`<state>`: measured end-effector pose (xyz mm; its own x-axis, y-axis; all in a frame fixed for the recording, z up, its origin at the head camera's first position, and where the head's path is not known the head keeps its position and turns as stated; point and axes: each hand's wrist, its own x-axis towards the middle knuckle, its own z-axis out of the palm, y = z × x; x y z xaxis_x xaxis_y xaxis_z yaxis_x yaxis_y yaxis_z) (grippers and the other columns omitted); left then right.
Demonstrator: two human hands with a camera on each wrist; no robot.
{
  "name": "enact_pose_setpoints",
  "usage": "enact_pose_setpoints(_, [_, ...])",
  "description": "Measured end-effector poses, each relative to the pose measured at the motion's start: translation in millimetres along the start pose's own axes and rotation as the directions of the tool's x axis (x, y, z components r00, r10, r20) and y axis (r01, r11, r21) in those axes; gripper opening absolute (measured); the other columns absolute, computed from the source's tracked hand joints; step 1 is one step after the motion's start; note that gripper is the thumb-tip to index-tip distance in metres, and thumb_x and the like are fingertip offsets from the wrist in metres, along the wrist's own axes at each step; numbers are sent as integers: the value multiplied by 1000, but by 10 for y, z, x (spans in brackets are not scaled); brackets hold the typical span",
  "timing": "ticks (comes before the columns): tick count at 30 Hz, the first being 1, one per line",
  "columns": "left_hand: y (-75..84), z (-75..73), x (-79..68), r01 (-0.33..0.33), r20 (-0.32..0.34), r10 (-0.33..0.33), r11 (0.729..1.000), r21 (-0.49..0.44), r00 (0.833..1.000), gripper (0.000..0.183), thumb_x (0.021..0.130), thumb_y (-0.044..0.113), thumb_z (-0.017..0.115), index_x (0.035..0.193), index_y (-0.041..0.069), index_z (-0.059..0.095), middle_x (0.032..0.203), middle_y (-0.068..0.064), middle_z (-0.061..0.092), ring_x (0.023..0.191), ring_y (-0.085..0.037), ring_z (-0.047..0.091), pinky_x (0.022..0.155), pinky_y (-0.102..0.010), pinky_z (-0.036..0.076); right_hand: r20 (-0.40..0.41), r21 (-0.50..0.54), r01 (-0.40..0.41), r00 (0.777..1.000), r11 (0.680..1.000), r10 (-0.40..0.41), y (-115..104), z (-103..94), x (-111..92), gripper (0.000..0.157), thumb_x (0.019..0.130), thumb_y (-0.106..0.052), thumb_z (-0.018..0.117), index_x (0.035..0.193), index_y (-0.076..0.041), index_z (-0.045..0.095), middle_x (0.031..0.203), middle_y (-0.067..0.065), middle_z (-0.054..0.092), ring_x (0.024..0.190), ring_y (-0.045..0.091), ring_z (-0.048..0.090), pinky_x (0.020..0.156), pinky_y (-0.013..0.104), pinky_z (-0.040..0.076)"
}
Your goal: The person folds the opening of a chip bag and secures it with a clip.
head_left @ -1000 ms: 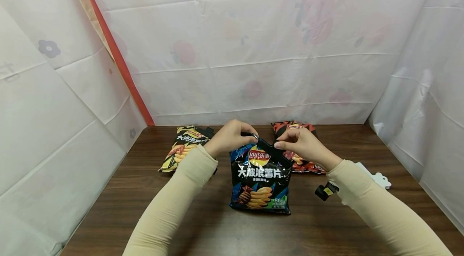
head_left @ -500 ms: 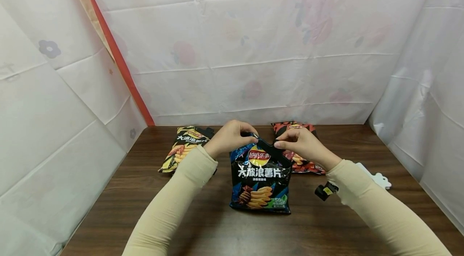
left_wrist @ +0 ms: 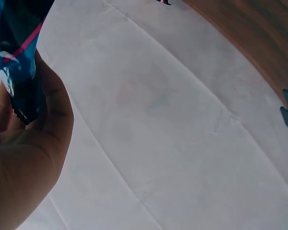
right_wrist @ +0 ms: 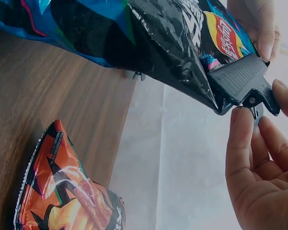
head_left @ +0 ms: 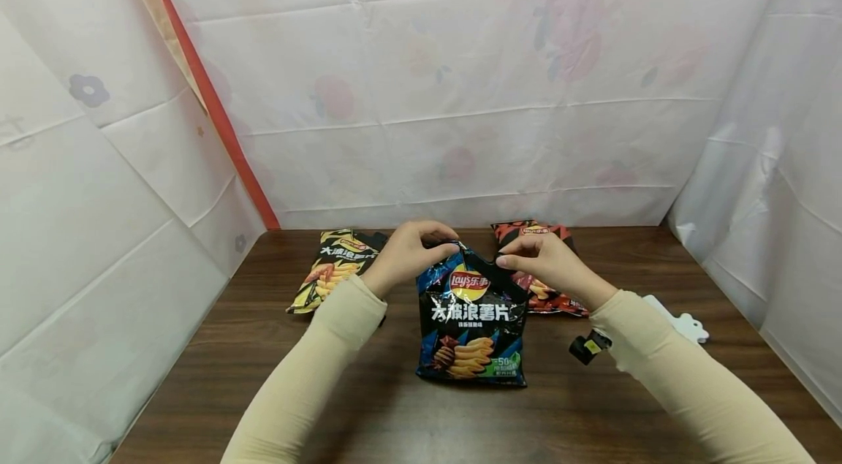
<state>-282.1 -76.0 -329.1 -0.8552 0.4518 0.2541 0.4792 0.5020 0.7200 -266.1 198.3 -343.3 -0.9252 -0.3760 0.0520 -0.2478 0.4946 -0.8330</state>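
Observation:
A black and blue bag of potato chips (head_left: 470, 332) stands upright at mid-table in the head view. My left hand (head_left: 404, 252) pinches its top left edge between thumb and fingers; the left wrist view shows the bag's crimped corner (left_wrist: 26, 103) inside that hand. A black bag clip (right_wrist: 240, 81) sits across the top right of the bag. Its levers are between the thumb and fingers of my right hand (right_wrist: 264, 167). In the head view the right hand's curled fingers hide part of the clip.
Behind the left hand lies a yellow chip bag (head_left: 332, 270) with a dark piece at its top. A red chip bag (head_left: 562, 299) lies behind the right hand. A white scalloped object (head_left: 687, 326) shows past the right sleeve. White cloth (head_left: 421, 84) walls surround the brown table (head_left: 230, 376).
My left hand has shifted slightly left along the bag's top edge. The right hand and the bag have barely moved.

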Motion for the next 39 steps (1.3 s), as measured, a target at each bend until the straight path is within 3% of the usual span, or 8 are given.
enact_pose_setpoints(7, [-103,11,-116,43,-105,-57,990,-135,993,28,95,32,66,121,22,67,112,0,70,90,-17,63,75,-36,51,-7,8,-9,1000,1000,9,11,6,12,36,90,-44,68,111,-15,71,110,8,64,90,20,66,79,36,54])
enact_pose_setpoints(13, [-223,34,-233,82,-129,-113,970,-230,985,46,93,37,67,136,26,54,122,-1,66,107,-19,60,89,-41,47,-9,60,-23,1000,998,23,52,35,36,40,90,-44,69,115,-12,70,113,11,62,97,31,65,83,46,55])
enact_pose_setpoints(21, [-362,147,-379,148,-124,-187,951,-270,975,54,92,41,68,141,26,50,125,-5,57,98,-22,53,80,-38,42,-12,86,-27,1000,996,28,71,36,52,46,91,-44,68,121,-9,66,118,14,63,90,22,69,79,36,57])
enact_pose_setpoints(25, [-385,230,-458,211,-120,-257,929,-306,959,65,90,42,70,146,20,44,135,-10,53,115,-26,55,94,-44,47,-16,94,-34,999,995,35,74,39,56,48,90,-46,67,122,-9,66,118,14,62,90,21,69,80,35,57])
enact_pose_setpoints(28, [-403,282,-514,242,-102,-294,904,-352,950,75,90,39,70,151,13,36,147,-16,46,128,-32,51,104,-51,44,-23,99,-41,999,994,44,70,45,47,49,90,-47,67,122,-10,66,117,13,62,89,22,68,78,37,57])
enact_pose_setpoints(32, [-430,345,-571,247,-85,-303,886,-394,949,75,90,36,71,151,12,35,144,-16,49,128,-33,52,103,-50,45,-34,120,-48,998,992,53,72,52,32,47,91,-45,68,122,-10,66,118,14,62,88,23,68,77,41,56])
enact_pose_setpoints(39, [-459,441,-672,236,-41,-277,878,-418,960,69,90,33,71,148,12,40,137,-14,57,120,-29,58,95,-44,51,-54,146,-38,997,989,47,86,64,17,44,91,-40,68,122,-9,66,120,14,61,87,22,67,79,47,56])
